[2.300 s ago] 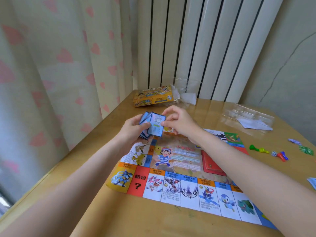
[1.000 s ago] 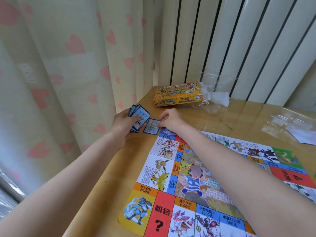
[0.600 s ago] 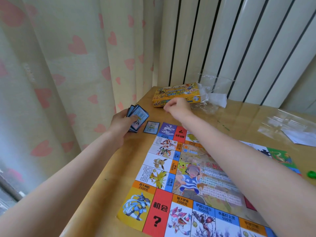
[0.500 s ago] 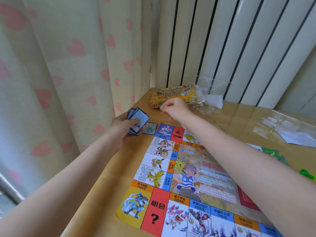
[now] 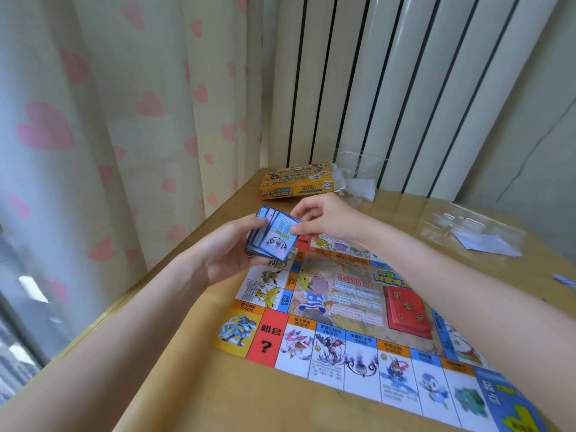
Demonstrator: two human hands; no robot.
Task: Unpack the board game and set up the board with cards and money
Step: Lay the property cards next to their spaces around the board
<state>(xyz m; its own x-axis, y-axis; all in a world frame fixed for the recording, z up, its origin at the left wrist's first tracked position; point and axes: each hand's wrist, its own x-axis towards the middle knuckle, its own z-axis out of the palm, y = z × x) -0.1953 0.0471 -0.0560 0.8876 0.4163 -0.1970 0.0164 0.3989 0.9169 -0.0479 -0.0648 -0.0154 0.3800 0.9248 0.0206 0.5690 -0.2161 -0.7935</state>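
Both arms reach out over the wooden table (image 5: 187, 385). The left hand (image 5: 230, 247) curls around a stack of blue cards (image 5: 272, 236), held above the far corner of the game board (image 5: 358, 310). The right hand (image 5: 324, 218) seems to pinch the top card's edge with thumb and fingers. The yellow game box (image 5: 296, 182) lies behind.

Blue-backed cards (image 5: 273, 236) fanned above the flat colourful board (image 5: 349, 319)

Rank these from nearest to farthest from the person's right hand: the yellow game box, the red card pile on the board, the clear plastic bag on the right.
From the right hand:
1. Yellow game box, just beyond it.
2. Red card pile, on the board, nearer the person.
3. Clear plastic bag, far right of the table.
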